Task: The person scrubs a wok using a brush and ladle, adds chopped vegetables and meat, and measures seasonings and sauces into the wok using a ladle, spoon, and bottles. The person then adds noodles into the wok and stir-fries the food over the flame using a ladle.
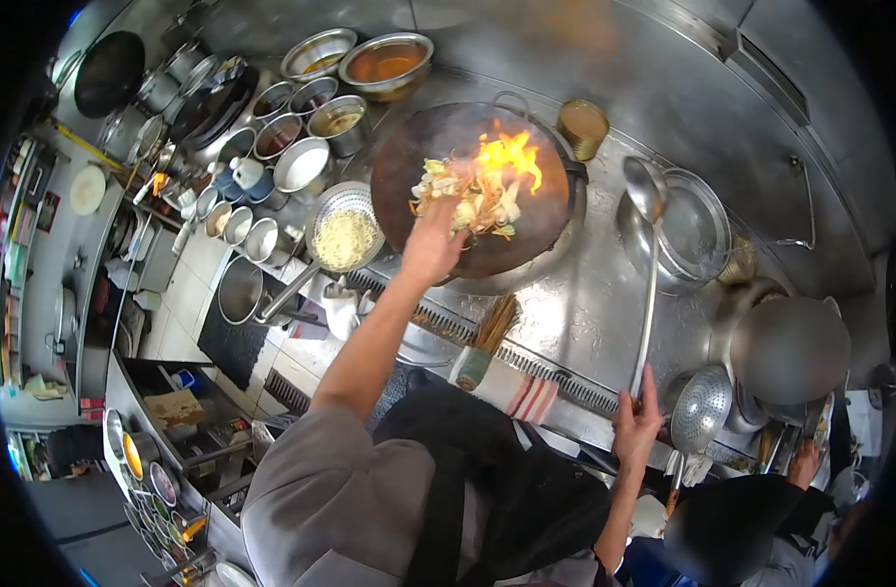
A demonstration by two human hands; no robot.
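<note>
My left hand reaches over the near left part of a large dark wok. Its thumb stands apart, and the fingertips are partly hidden against a heap of sliced vegetables. Flames rise at the far right of this heap. In my right hand, at the near edge of the stove, is the end of a long-handled ladle. The ladle's bowl lies at the far end, beside a metal basin of water.
Left of the wok, a strainer holds noodles; several seasoning containers stand beyond. A bamboo brush and striped cloth lie at the front edge. At right are a perforated skimmer and another person's hand.
</note>
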